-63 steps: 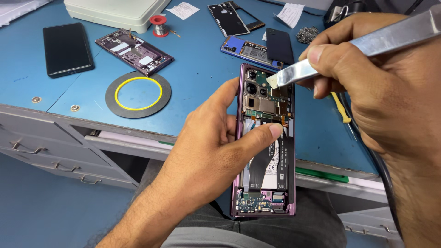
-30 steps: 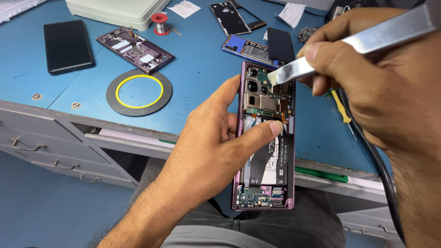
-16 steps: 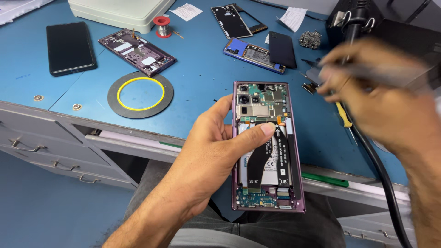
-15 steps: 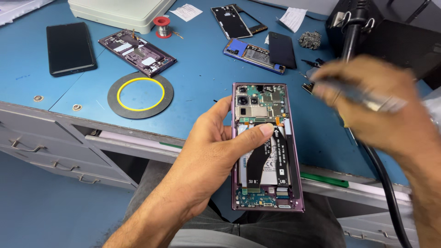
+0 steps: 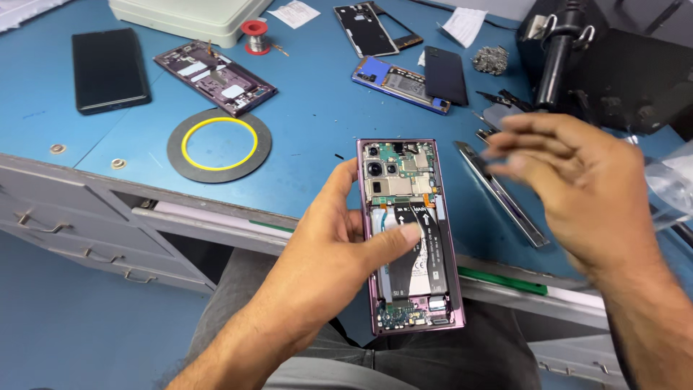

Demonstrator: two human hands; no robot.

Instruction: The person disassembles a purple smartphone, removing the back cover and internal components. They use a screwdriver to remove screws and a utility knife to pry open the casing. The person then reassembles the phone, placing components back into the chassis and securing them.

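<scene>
1 head-worn view, looking steeply down, close over hands, blue workbench (image 5: 310, 123) edge beyond

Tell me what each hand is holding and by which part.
The left hand holds the opened purple phone by its long left edge, thumb across the battery. The right hand is blurred above the tweezers on the bench; nothing clearly held.

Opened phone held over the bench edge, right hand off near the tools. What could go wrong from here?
1. The left hand alone holds the opened purple phone beyond the edge of the blue bench, above the lap; a slip would likely drop it.
2. The left thumb presses on the exposed battery area, so flex cables there may get strained.
3. The blurred right hand hovers over the metal tweezers and could knock them off.
</scene>
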